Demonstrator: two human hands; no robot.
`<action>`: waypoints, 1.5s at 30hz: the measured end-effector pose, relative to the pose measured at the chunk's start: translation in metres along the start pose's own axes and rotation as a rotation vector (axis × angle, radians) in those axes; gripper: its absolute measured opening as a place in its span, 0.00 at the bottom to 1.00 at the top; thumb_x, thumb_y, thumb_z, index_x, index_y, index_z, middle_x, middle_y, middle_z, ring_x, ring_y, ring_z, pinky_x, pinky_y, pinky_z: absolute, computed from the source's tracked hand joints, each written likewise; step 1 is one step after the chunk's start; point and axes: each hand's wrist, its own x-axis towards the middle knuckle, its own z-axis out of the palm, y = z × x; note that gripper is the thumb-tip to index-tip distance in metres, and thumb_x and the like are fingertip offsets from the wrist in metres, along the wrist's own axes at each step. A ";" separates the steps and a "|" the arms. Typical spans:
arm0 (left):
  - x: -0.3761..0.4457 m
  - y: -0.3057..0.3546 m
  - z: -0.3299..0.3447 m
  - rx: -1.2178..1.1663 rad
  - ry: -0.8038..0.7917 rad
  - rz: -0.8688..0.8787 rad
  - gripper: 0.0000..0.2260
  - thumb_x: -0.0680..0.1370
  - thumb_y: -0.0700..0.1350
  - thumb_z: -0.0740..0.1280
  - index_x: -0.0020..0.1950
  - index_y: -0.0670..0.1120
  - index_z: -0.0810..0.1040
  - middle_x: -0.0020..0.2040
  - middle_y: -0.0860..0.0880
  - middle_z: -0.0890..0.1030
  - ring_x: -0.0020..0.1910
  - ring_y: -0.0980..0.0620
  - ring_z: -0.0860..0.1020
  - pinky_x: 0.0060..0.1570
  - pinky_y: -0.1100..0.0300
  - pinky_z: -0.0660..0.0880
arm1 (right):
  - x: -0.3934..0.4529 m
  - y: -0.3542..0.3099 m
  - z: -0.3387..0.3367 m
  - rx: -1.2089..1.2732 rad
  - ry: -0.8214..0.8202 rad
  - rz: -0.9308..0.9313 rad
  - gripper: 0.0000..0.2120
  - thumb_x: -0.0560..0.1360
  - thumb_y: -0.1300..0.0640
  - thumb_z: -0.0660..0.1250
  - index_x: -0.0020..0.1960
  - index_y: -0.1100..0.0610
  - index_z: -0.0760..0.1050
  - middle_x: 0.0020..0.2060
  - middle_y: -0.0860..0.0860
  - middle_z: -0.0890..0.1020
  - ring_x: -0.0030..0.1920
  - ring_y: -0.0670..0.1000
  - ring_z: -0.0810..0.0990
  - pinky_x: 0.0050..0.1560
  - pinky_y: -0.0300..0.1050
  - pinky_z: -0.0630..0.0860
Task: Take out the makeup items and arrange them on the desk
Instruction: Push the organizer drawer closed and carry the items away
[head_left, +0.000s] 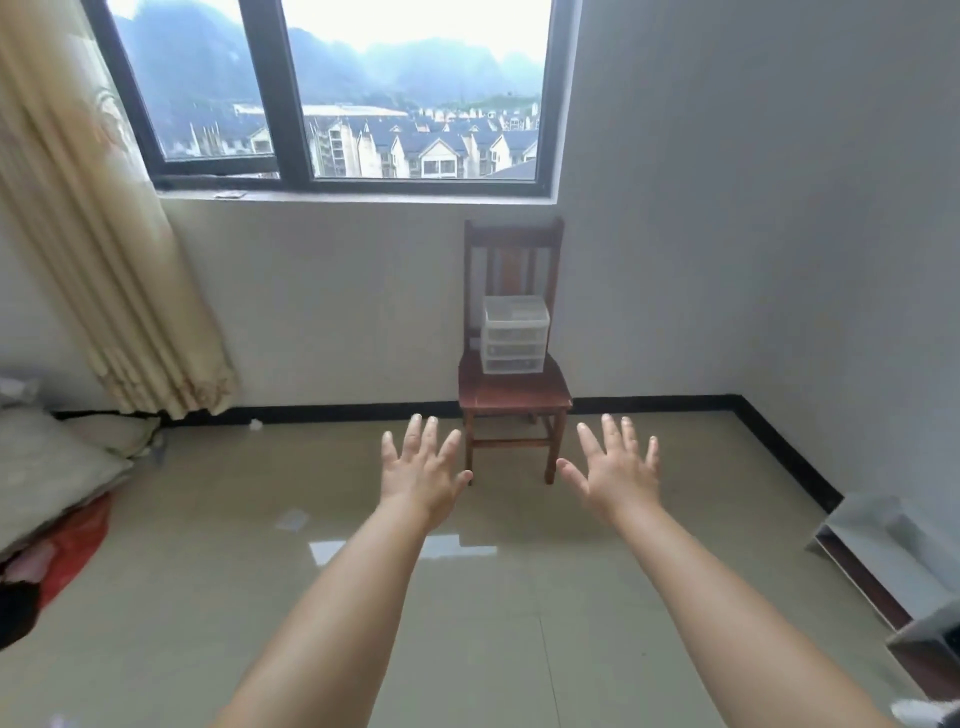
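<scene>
Two bare hands, left hand (422, 470) and right hand (615, 470), reach forward with fingers (589, 441) spread wide, holding nothing. Beyond them, well apart, a clear drawer organizer (513, 335) stands on a wooden chair (514, 395) against the wall under the window (332, 93).

A small translucent white drawer organizer (513, 335) stands upright on the seat of a wooden chair (511, 395), toward the seat's back edge, against the backrest. Its three stacked drawers are pushed in; their contents cannot be made out.
</scene>
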 end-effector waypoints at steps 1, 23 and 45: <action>0.028 0.001 -0.003 -0.009 0.019 0.002 0.25 0.79 0.58 0.47 0.75 0.53 0.45 0.76 0.47 0.44 0.75 0.47 0.39 0.71 0.43 0.42 | 0.029 0.002 -0.003 -0.004 0.020 0.002 0.29 0.77 0.38 0.46 0.74 0.49 0.48 0.75 0.54 0.47 0.75 0.55 0.42 0.71 0.60 0.40; 0.586 -0.097 -0.066 0.010 0.059 -0.092 0.24 0.80 0.57 0.47 0.75 0.51 0.47 0.77 0.49 0.47 0.75 0.47 0.41 0.72 0.46 0.44 | 0.607 -0.064 -0.001 0.021 0.118 -0.139 0.28 0.77 0.40 0.47 0.73 0.51 0.51 0.75 0.54 0.50 0.75 0.55 0.44 0.72 0.58 0.44; 0.884 -0.010 0.114 -0.036 -0.307 0.223 0.25 0.79 0.52 0.54 0.73 0.43 0.54 0.75 0.46 0.53 0.75 0.47 0.49 0.70 0.51 0.55 | 0.849 0.026 0.225 0.355 -0.390 0.243 0.20 0.78 0.49 0.54 0.64 0.61 0.65 0.62 0.57 0.72 0.65 0.57 0.67 0.61 0.49 0.66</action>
